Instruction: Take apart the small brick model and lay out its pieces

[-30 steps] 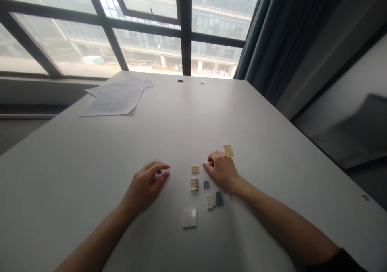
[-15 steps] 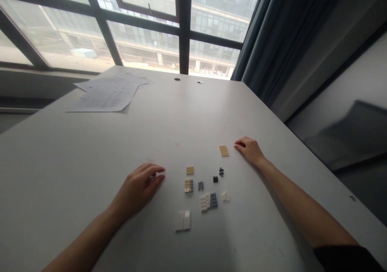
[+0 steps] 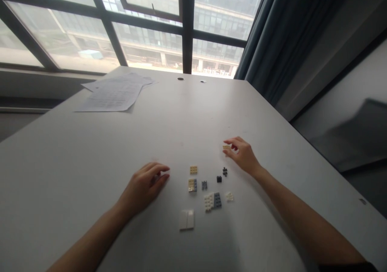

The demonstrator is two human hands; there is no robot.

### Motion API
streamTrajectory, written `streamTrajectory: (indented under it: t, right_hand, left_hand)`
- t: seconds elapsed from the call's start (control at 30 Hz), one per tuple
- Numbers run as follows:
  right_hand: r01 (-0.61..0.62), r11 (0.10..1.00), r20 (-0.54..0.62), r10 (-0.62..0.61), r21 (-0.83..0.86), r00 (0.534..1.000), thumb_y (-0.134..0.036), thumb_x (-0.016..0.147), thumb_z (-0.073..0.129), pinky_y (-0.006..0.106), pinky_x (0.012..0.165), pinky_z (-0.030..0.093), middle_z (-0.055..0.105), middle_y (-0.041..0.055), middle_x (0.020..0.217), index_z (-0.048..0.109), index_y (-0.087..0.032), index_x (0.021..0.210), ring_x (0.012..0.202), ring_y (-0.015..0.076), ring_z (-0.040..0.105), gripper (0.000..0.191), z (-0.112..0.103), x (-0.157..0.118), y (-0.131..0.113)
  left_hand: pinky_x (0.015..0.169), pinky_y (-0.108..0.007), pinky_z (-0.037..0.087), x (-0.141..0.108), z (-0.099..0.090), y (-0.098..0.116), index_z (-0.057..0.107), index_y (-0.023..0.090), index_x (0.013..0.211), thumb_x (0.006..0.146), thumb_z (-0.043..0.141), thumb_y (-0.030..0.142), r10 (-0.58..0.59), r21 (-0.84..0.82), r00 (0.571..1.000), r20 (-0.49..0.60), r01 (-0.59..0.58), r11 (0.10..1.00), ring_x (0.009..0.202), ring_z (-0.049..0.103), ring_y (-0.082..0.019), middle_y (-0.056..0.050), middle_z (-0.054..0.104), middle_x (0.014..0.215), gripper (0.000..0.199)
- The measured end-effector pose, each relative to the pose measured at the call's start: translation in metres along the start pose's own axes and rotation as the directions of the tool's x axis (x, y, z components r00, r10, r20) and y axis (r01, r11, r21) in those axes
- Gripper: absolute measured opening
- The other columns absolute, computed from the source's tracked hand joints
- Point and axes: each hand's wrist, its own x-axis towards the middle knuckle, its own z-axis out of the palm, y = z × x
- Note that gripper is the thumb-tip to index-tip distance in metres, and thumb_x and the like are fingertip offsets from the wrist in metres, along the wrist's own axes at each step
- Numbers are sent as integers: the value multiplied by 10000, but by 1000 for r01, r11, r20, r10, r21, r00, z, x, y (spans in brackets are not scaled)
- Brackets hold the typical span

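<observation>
My right hand [image 3: 239, 152] is at the pale yellow toy-brick plate [image 3: 226, 147], its thumb and index finger apart around it. The thumb covers part of this plate; whether the fingertips touch it I cannot tell. Resting on the table at the left, my left hand [image 3: 148, 183] is empty, thumb and fingers apart. Nearest to it are a small yellow plate [image 3: 193, 169] and a yellow-and-grey-blue piece [image 3: 192, 185]. Beside these lie a small grey piece [image 3: 204, 185], a black brick [image 3: 219, 179] and a dark jointed piece [image 3: 225, 171].
Closer to me are a white studded plate [image 3: 208, 202], a grey-blue plate [image 3: 217, 200], a small white piece [image 3: 229, 196] and smooth white tiles [image 3: 186, 220]. Printed papers [image 3: 111, 96] lie at the table's far left. A dark curtain [image 3: 266, 42] hangs beyond the right edge.
My right hand has moved left onto the larger yellow plate, its fingers spreading around it. The left hand stays in place. The whole view has shifted slightly.
</observation>
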Motion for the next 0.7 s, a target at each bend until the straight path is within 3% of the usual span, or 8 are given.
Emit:
streamTrajectory:
  t: [0.1, 0.23, 0.6, 0.7]
  right_hand:
    - [137, 985, 287, -162, 103, 944, -251, 782, 719, 309, 812, 493, 648, 55, 1024, 665, -211, 1089, 790, 151, 616, 314, 19, 3, -46]
    - [172, 980, 455, -200, 102, 868, -216, 767, 736, 276, 806, 483, 654, 65, 1028, 687, -182, 1063, 829, 155, 630, 303, 44, 5, -70]
    - [214, 976, 478, -211, 48, 853, -202, 830, 670, 265, 826, 458, 641, 54, 961, 690, -169, 954, 866, 153, 605, 129, 61, 0, -74]
    - [228, 971, 442, -234, 67, 866, -180, 845, 647, 277, 858, 458, 643, 60, 976, 683, -170, 956, 910, 165, 604, 117, 54, -1, -71]
  left_hand:
    - [734, -269, 494, 0, 0, 0, 630, 197, 958, 899, 487, 365, 4, 2, 1000, -3, -4, 1000, 755, 590, -154, -49, 639, 897, 229]
    - [751, -270, 485, 0, 0, 1, 629, 192, 961, 902, 488, 340, 22, 2, 1000, -1, -22, 1000, 782, 592, -158, -49, 639, 901, 213]
    - [783, -293, 484, 0, -1, 3, 633, 188, 957, 902, 483, 337, 37, -2, 999, 7, -37, 999, 822, 601, -176, -63, 658, 915, 219]
    - [794, -294, 491, 1, -1, 3, 636, 188, 953, 903, 479, 342, 38, -1, 999, 4, -38, 999, 821, 607, -176, -64, 661, 911, 225]
